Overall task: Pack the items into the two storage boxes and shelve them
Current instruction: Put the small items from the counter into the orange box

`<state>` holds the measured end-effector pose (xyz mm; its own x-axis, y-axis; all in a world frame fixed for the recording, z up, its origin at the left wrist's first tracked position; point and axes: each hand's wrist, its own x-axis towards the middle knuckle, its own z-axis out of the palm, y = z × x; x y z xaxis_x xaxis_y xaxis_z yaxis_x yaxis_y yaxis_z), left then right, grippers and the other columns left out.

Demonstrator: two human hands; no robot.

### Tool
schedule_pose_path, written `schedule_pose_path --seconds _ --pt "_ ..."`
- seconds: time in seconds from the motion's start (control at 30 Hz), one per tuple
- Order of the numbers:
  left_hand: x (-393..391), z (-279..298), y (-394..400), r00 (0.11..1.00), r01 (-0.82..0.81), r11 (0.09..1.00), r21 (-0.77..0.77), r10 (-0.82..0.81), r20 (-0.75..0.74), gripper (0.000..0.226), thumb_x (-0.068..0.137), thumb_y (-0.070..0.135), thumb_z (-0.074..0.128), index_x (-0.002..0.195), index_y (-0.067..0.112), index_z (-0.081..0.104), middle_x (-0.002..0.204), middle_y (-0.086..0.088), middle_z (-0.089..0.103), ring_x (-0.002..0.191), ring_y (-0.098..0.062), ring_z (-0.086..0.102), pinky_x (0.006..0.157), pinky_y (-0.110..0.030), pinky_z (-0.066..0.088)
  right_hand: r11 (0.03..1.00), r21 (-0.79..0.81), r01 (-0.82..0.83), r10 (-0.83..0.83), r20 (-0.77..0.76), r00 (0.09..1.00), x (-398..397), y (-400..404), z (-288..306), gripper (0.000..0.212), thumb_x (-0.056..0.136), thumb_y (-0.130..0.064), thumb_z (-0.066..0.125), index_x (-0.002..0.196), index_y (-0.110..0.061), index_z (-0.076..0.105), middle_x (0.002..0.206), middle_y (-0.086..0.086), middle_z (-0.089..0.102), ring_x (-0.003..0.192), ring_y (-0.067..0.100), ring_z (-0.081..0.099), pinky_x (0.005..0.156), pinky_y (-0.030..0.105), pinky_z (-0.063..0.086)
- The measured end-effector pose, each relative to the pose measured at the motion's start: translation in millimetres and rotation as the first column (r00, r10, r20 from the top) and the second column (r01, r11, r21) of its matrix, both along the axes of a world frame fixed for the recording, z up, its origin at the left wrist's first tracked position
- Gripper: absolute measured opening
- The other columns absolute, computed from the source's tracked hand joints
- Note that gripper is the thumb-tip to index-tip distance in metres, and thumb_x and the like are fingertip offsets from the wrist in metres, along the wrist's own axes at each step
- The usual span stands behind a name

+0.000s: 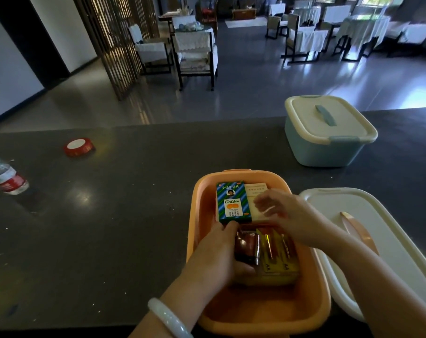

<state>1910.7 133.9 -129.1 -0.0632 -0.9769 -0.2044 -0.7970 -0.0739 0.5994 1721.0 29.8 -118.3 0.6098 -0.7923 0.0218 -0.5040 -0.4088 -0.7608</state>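
orange box (233, 313) is sitting under both hands, lid (368, 245) lying right | left hand (215, 254) is gripping a jar (247, 247) (beside batteries (279, 252)) | right hand (286, 211) is hovering relaxed over cartons (233, 201) | risk: crowding is tilting cartons, blocking lid

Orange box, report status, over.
Both hands inside orange box: left hand grips dark jar, right hand rests on pale carton. Its lid off alongside. Blue box closed. Nothing obstructing.
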Motion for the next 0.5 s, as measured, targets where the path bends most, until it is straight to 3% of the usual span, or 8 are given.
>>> schedule_pose_path --seconds 0.1,0.3,0.5 --pt "-4.4 -4.4 -0.8 0.999 -0.019 1.0 -0.018 0.02 0.047 0.077 0.073 0.046 0.078 0.137 0.037 0.035 0.123 0.014 0.041 0.112 -0.006 0.044 0.091 -0.022 0.033 0.978 -0.133 0.158 -0.162 -0.017 0.987 0.9 -2.4 -4.8 0.04 0.089 -0.004 0.059 0.097 -0.042 0.054 0.095 -0.022 0.058 0.087 -0.014 0.058 0.064 0.002 0.046" --pt "-13.1 -8.7 -2.3 0.993 -0.046 0.987 -0.156 0.063 0.101 0.079 0.075 0.049 0.077 0.139 0.034 0.033 0.126 0.012 0.043 0.115 -0.007 0.045 0.097 -0.023 0.035 0.949 -0.284 0.135 -0.159 -0.06 0.986 2.3 4.8 -17.1 0.019 0.092 -0.016 0.058 0.106 -0.029 0.059 0.107 -0.024 0.048 0.095 -0.006 0.051 0.066 -0.004 0.04" --pt "-9.0 -10.3 -2.1 0.998 -0.066 0.995 -0.069 0.064 -0.025 0.085 0.069 0.053 0.079 0.138 0.036 0.032 0.129 0.016 0.038 0.117 -0.004 0.042 0.097 -0.023 0.033 0.939 -0.314 0.141 -0.175 -0.084 0.981 2.1 4.6 -18.7 0.017 0.093 -0.022 0.059 0.109 -0.029 0.059 0.111 -0.024 0.048 0.099 -0.005 0.05 0.064 -0.003 0.04"
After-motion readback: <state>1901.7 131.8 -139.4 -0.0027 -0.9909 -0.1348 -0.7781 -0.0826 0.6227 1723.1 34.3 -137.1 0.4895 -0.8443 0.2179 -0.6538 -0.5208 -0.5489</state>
